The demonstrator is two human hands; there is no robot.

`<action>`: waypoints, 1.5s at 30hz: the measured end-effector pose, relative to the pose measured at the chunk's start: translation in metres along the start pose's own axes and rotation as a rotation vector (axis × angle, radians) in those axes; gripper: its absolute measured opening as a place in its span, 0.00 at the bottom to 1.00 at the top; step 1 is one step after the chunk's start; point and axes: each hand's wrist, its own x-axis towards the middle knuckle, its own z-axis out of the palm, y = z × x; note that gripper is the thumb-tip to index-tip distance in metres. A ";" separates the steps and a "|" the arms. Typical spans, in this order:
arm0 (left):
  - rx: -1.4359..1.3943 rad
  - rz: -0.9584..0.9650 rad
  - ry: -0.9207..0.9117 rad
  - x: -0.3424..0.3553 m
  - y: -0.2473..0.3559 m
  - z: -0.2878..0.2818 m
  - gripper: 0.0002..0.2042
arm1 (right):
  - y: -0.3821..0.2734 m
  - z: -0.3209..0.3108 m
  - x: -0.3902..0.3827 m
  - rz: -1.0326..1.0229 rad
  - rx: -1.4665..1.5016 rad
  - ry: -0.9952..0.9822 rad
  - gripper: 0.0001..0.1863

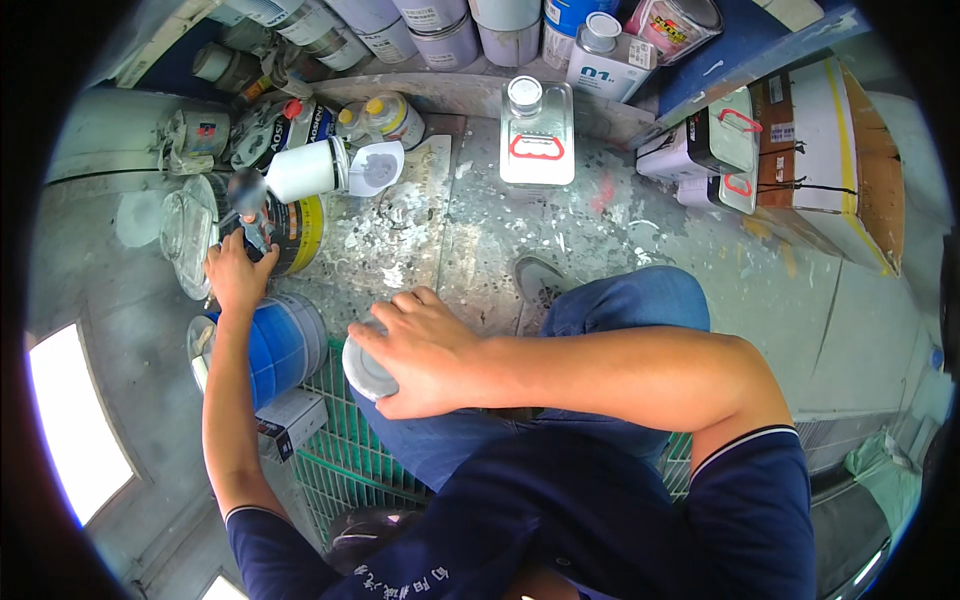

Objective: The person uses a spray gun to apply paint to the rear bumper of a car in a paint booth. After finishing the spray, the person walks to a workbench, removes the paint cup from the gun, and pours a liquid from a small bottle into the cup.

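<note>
On the left, my left hand (237,272) is closed around the lower part of what looks like a spray gun (258,232), beside a dark drum with a yellow band (312,232). A white cylindrical cup (303,171) lies sideways above that hand and seems joined to the tool; a blurred patch hides the joint. Over my left knee, my right hand (428,350) grips a round, pale grey tin (366,370) from above. How deep the tin is cannot be made out. A white paper-like cup (377,168) with grey residue sits beyond the sideways cup.
A silver rectangular can with a red handle (538,160) stands on the paint-spattered floor (440,230). Blue-banded bucket (270,350) stands nearest my left forearm. Paint tins (440,45) line the back shelf; more cans (730,135) and a cardboard box (820,160) are at right.
</note>
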 end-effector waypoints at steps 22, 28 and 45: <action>-1.395 -0.772 -0.489 -0.050 0.034 0.106 0.18 | 0.015 -0.012 0.021 0.141 0.461 0.036 0.45; -1.949 -1.010 -0.710 -0.080 0.081 0.104 0.25 | 0.042 -0.074 0.010 0.276 1.308 0.223 0.32; -2.434 -0.712 -0.471 -0.145 0.087 0.029 0.21 | 0.219 -0.116 -0.037 0.790 1.036 0.477 0.28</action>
